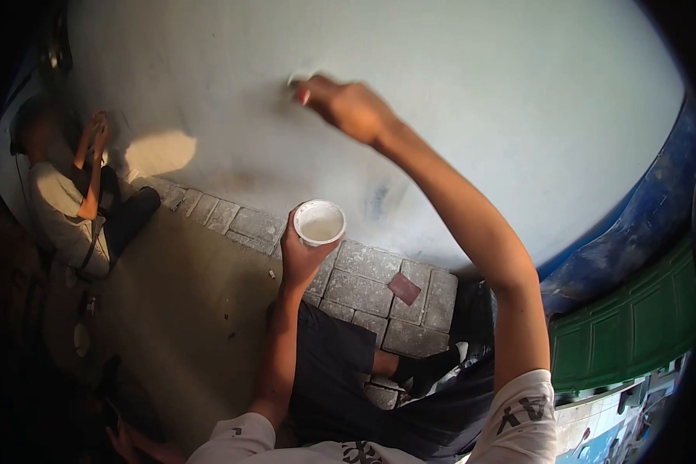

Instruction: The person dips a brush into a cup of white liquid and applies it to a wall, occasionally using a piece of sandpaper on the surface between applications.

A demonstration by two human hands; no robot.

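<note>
My left hand (305,259) is closed around a small white tub (320,223), held upright in front of the wall. The tub's open top shows something whitish inside. My right hand (348,107) reaches up to the pale wall (472,100), its fingers pinched together against the surface. A small whitish edge shows at the fingertips, but motion blur hides what it belongs to. Faint darker smudges mark the wall below this hand.
Grey paving bricks (356,290) run along the wall's foot, with a reddish-brown square piece (404,288) on them. Another person (73,201) sits by the wall at left. A green panel (626,321) and a blue sheet (626,240) stand at right.
</note>
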